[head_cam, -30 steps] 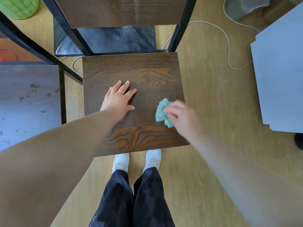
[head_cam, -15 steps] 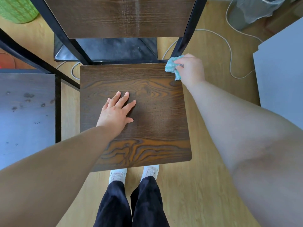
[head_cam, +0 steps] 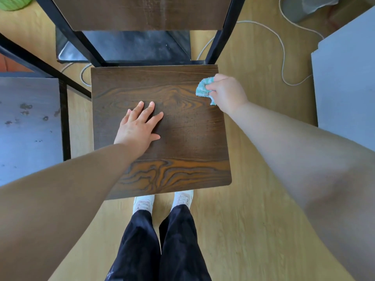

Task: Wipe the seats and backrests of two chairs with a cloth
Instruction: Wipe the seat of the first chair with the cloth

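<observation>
A dark wood-grain chair seat (head_cam: 182,138) lies directly below me, with its wooden backrest (head_cam: 142,13) between black metal posts at the top. My left hand (head_cam: 140,128) rests flat on the seat left of centre, fingers straight and spread. My right hand (head_cam: 227,93) grips a crumpled teal cloth (head_cam: 204,88) and presses it on the seat near the far right corner. A second chair's grey, stained seat (head_cam: 28,126) shows at the left edge, with its black frame beside it.
A white cable (head_cam: 282,51) loops over the light wood floor behind and right of the chair. A grey board (head_cam: 349,78) stands at the right. A green object (head_cam: 14,2) sits top left. My feet in white shoes (head_cam: 162,199) are just under the seat's front edge.
My right hand with the cloth swept from the seat's middle right up to the back right corner, then came back a little towards me along the right side. My left hand stayed flat.
</observation>
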{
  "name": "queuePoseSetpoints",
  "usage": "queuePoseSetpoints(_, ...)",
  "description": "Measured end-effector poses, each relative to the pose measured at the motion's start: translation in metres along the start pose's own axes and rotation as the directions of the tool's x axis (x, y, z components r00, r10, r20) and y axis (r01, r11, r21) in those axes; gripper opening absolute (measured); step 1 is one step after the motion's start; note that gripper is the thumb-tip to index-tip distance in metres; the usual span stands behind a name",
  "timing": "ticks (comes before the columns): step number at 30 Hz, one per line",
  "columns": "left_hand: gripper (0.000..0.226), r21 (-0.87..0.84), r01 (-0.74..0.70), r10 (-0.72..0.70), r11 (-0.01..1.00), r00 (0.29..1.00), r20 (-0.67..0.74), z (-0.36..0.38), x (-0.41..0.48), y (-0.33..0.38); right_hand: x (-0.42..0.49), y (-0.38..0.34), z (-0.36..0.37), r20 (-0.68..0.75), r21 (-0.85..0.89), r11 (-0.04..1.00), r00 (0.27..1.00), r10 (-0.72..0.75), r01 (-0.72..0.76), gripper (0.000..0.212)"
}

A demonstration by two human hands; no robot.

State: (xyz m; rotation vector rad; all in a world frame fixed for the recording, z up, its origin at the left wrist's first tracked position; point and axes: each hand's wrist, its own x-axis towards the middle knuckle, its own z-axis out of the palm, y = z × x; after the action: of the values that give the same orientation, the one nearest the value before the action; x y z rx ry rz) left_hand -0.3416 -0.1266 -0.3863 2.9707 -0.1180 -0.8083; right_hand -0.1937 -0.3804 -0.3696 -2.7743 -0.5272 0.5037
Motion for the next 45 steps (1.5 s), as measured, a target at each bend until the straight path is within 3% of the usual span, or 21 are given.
queuePoseSetpoints(3,0.07,-0.015,-0.002,0.002,1.0,1.0,-0.008,0.001,0.001,0.0,-0.038,0.001,0.018,-0.004,0.068,0.996,0.999,-0.049,0.049,0.026)
queuePoseSetpoints(9,0.069,-0.048,-0.003,0.002,0.999,1.0,-0.008,-0.001,0.0,-0.001,-0.108,-0.006,0.048,-0.1,0.22,0.975,0.995,-0.013,0.035,0.019)
queuePoseSetpoints(30,0.069,-0.093,-0.023,0.02,0.995,0.999,-0.03,-0.004,-0.008,0.002,-0.231,-0.052,0.097,-0.134,0.239,0.971,0.99,0.04,-0.006,0.022)
queuePoseSetpoints(38,0.081,-0.023,-0.214,0.214,0.977,0.977,0.015,0.005,-0.028,0.035,-0.246,-0.061,0.102,-0.13,0.244,0.969,0.989,0.075,-0.042,0.022)
queuePoseSetpoints(45,0.079,0.072,-0.22,0.216,0.973,0.975,0.058,0.015,-0.034,0.045,-0.25,-0.066,0.099,-0.056,0.283,0.953,0.99,0.133,-0.112,0.022)
